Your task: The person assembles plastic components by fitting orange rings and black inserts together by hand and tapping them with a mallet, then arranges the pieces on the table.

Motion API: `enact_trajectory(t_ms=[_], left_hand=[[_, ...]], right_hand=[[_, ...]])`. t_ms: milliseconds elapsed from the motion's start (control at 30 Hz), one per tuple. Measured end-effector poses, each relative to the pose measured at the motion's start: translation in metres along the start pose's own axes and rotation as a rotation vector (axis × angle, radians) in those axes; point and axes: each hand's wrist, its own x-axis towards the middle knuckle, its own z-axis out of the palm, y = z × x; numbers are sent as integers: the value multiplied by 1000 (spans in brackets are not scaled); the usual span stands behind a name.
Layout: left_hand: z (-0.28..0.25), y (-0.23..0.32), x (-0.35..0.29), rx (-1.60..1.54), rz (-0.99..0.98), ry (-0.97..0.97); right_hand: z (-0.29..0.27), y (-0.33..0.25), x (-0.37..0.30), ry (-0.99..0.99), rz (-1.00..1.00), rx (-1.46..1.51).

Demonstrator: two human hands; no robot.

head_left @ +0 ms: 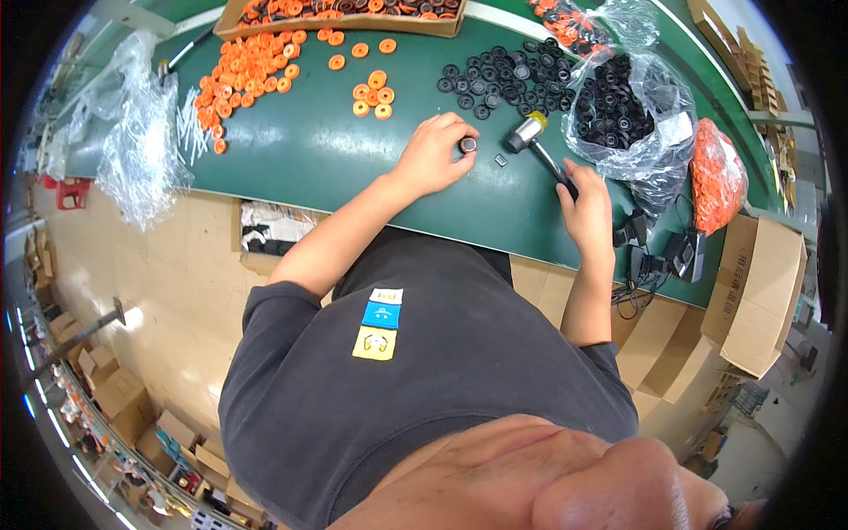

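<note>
The person's left hand (pixel 433 155) had its grip curled around a dark cylinder (pixel 468 144), the round end showing over the green worktop (pixel 309 141). The right hand (pixel 588 203) had its grip closed around the handle of a hammer (pixel 527 133), whose yellow-tipped head lay near a small metallic piece (pixel 501 160). Black discs (pixel 517 72) lay beyond, orange discs (pixel 252 66) farther left.

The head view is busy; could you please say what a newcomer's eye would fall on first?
Probably the bright orange discs heaped on the left of the green table, then the black discs right of centre. Next, perhaps the mallet just below those, its handle in the right hand.
</note>
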Motion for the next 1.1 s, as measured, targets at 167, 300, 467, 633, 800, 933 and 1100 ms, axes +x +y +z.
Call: enact_trajectory(t_ms=[167,300,467,633,800,933,1100], left_hand=[[-31,-12,38,3,-32,-122],[-68,-50,108,247,82,21],[-128,-68,150,357,-126,480],[-125,-65,117,502,-359,95],[-96,-90,89,666,-218,83],[-86,-75,87,699,-106,110],[-37,-24,73,-171,-303,140]], right_hand=[[21,-38,34,129,-262,232],[54,-55,80,186,-385,201],[82,-53,102,223,-310,185],[90,-41,101,276,-332,195],[87,-43,102,265,-350,240],[87,-45,101,307,-335,332],[82,-41,100,309,-293,301]])
